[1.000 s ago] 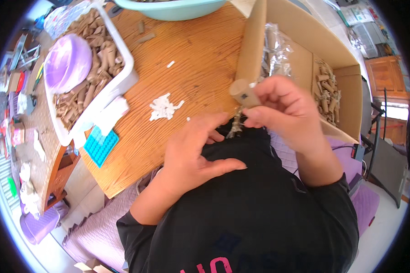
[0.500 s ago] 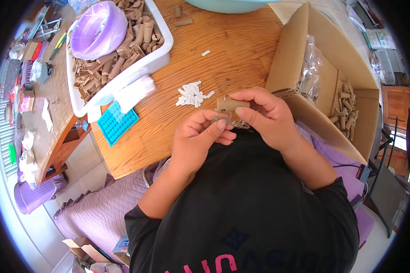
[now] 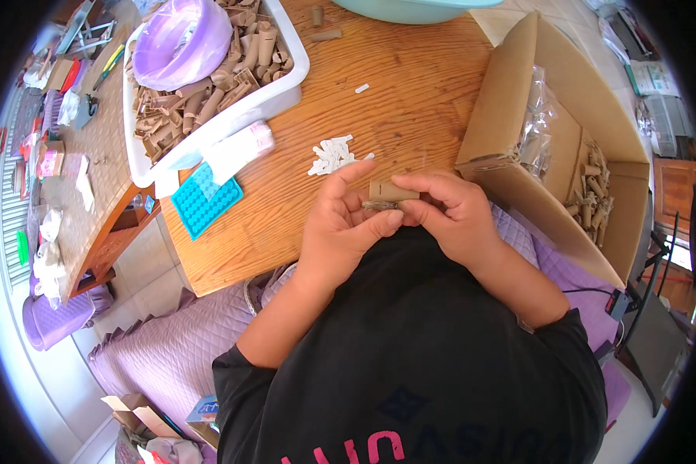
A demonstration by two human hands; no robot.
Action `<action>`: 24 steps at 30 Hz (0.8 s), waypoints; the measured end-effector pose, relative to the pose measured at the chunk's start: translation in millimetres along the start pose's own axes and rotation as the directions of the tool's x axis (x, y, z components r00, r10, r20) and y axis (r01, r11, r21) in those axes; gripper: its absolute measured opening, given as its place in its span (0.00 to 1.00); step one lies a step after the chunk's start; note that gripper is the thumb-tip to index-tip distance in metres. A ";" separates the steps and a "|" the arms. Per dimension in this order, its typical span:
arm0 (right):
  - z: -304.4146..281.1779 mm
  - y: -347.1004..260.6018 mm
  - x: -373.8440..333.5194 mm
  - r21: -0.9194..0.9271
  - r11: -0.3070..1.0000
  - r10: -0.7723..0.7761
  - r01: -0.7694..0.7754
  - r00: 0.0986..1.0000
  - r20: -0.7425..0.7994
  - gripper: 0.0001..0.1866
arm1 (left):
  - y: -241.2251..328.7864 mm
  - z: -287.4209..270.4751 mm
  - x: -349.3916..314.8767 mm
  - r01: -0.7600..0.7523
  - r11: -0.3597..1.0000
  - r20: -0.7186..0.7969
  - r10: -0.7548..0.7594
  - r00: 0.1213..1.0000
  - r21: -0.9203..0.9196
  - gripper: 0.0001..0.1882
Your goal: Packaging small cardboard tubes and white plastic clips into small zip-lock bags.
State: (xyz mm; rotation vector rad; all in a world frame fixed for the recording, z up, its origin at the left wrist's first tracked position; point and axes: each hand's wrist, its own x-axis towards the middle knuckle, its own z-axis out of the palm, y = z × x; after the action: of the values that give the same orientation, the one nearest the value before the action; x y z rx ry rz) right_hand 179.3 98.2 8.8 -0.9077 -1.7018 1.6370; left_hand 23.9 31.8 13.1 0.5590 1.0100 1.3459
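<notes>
at the far left a side table (image 3: 93, 162) is carrying small clutter, and just right of it a white tub (image 3: 282, 93) is sitting on the far left part of the wooden table (image 3: 410, 100), holding a purple bowl (image 3: 179, 42) on top of a heap of brown cardboard pieces (image 3: 209, 108). near the tub's near edge a teal dotted mat (image 3: 205, 199) is lying at the table's left edge, with a small white packet (image 3: 239, 148) partly over it. further right, a little pile of white bits (image 3: 331, 155) is resting on the wood, just beyond the hands. the left hand (image 3: 338, 228) is reaching in over the near table edge with its fingers curled and its thumb pressing against the underside of a small brown cardboard piece (image 3: 390, 190), so it is closing on that piece. the right hand (image 3: 454, 216) is meeting it from the other side, its fingertips pinching the same piece, which is sitting between both hands, close to the person's chest, above the near edge of the table. at the far right an open cardboard box (image 3: 518, 124) is standing beside the right forearm, holding clear plastic bagging (image 3: 537, 135) and more brown pieces (image 3: 595, 189).
</notes>
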 end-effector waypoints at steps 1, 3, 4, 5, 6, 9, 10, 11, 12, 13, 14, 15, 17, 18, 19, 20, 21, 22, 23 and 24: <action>0.4 -1.0 -0.4 -0.013 1.000 0.021 -0.021 1.000 0.018 0.13 | -2.5 -3.8 -0.1 0.017 0.999 0.007 -0.017 1.000 0.030 0.16; -2.0 0.8 0.1 -0.001 1.000 0.021 -0.021 0.998 0.052 0.14 | -4.6 -7.7 -0.6 0.031 0.998 0.008 -0.031 0.999 0.061 0.17; -2.8 2.2 1.0 0.009 1.000 0.022 -0.023 0.996 0.082 0.15 | -5.1 -8.4 -0.5 0.053 0.998 -0.007 -0.053 0.999 0.018 0.16; -2.7 3.2 1.2 0.013 1.000 0.020 -0.021 0.996 0.090 0.15 | -5.3 -8.6 -0.7 0.074 0.997 -0.021 -0.075 0.997 -0.026 0.16; -2.1 4.1 0.8 0.046 0.998 0.050 -0.053 0.996 0.075 0.15 | -5.3 -8.1 -1.1 0.070 0.997 -0.029 -0.071 0.997 -0.025 0.16; 4.2 4.8 -0.3 0.124 0.989 0.071 -0.076 0.997 0.042 0.15 | -6.6 -6.9 -2.0 0.064 0.997 -0.053 -0.065 0.996 -0.032 0.16; 6.0 5.4 -0.3 0.165 0.984 0.066 -0.068 0.998 0.016 0.14 | -9.0 -8.1 -1.9 0.064 0.998 -0.068 -0.065 0.996 -0.019 0.16; 7.1 6.5 0.3 0.168 0.983 0.065 -0.068 0.998 0.023 0.14 | -9.9 -9.6 -2.3 0.065 0.998 -0.084 -0.065 0.994 -0.006 0.16; 7.4 7.9 0.8 0.158 0.984 0.074 -0.077 0.997 0.022 0.15 | -8.0 -10.6 -3.3 0.062 0.998 -0.092 -0.062 0.994 -0.005 0.16; 6.7 9.2 0.9 0.148 0.985 0.083 -0.085 0.996 0.018 0.15 | -5.3 -10.8 -3.7 0.063 0.998 -0.086 -0.061 0.994 0.021 0.16; 6.1 10.4 0.8 0.150 0.985 0.083 -0.086 0.996 0.023 0.15 | -3.1 -12.0 -4.2 0.063 0.997 -0.081 -0.059 0.995 0.046 0.15; 5.2 11.6 0.4 0.172 0.979 0.112 -0.112 0.994 0.013 0.14 | 0.4 -22.2 -5.9 0.034 0.986 -0.165 -0.007 0.986 0.162 0.17; 1.6 14.0 0.5 0.198 0.971 0.141 -0.136 0.990 -0.011 0.14 | 4.3 -70.5 0.5 0.108 0.788 -0.439 0.217 0.872 0.606 0.23; -1.0 16.7 0.9 0.239 0.960 0.161 -0.146 0.986 -0.044 0.13 | 31.3 -70.0 3.7 0.119 0.566 -0.449 0.489 0.748 0.816 0.25; -1.5 17.0 0.1 0.281 0.947 0.177 -0.153 0.982 -0.063 0.12 | 39.1 -95.1 5.6 0.204 0.384 -0.423 0.667 0.613 0.901 0.25; -1.2 17.1 0.1 0.282 0.947 0.177 -0.155 0.983 -0.054 0.12 | 44.8 -123.9 6.1 0.322 0.202 -0.341 0.817 0.466 0.925 0.25; -1.0 17.8 0.6 0.301 0.940 0.177 -0.158 0.984 -0.035 0.11 | 50.2 -144.2 3.7 0.370 0.157 -0.315 0.851 0.419 0.916 0.24; -0.7 18.0 0.2 0.319 0.934 0.178 -0.162 0.984 -0.019 0.11 | 55.3 -158.4 2.0 0.415 0.114 -0.284 0.882 0.377 0.903 0.23; 0.1 18.3 0.5 0.320 0.933 0.178 -0.164 0.984 -0.015 0.11 | 61.9 -167.3 2.5 0.419 0.114 -0.286 0.882 0.375 0.901 0.23; 1.3 18.5 0.8 0.322 0.934 0.166 -0.157 0.986 -0.002 0.11 | 67.7 -174.3 3.7 0.447 0.208 -0.427 0.770 0.474 0.870 0.22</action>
State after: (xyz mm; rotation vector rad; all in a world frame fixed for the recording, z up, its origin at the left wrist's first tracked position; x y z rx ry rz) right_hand 179.0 98.1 -9.8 -0.9219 -1.3156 1.9297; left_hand -159.6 11.4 -17.4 0.9977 2.9782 0.9435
